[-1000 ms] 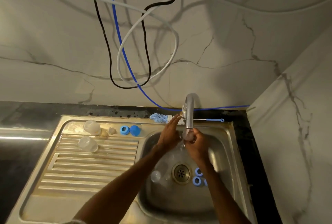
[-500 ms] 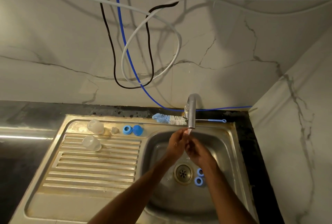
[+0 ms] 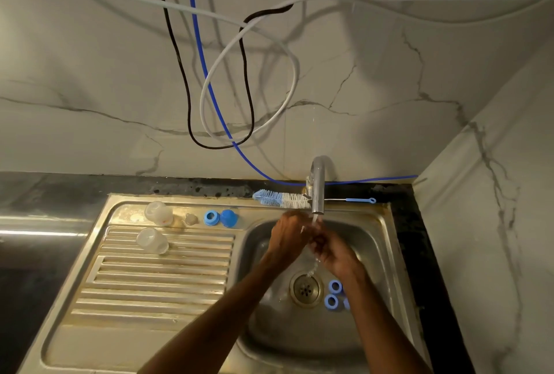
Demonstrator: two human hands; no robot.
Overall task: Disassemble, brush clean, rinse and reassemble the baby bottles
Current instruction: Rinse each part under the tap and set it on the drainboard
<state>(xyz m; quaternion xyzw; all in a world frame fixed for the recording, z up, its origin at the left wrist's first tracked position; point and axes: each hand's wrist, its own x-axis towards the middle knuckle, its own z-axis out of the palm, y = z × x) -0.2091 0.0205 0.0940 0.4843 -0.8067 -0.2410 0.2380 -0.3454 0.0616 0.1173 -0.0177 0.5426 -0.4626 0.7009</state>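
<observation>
Both hands meet under the running tap [image 3: 317, 191], over the steel sink [image 3: 385, 256]. My left hand [image 3: 286, 237] and my right hand [image 3: 334, 252] curl their fingers round a small pale part [image 3: 302, 228] in the water stream; the fingers hide most of it. Two blue rings [image 3: 333, 294] lie in the basin right of the drain [image 3: 305, 288]. Two clear bottle bodies [image 3: 159, 213] [image 3: 152, 241] lie on the drainboard [image 3: 156, 283]. Behind them sit a small clear teat [image 3: 191, 219], a blue ring [image 3: 211, 218] and a blue cap [image 3: 229, 218].
A blue and white bottle brush [image 3: 281, 198] lies along the back rim behind the tap. Black, white and blue cables [image 3: 209, 89] hang on the marble wall above. A side wall [image 3: 485, 224] closes in the right side, past a dark counter strip.
Both hands dropped from the tap's tip to just below it and closed together in the stream. The camera view shifted slightly left.
</observation>
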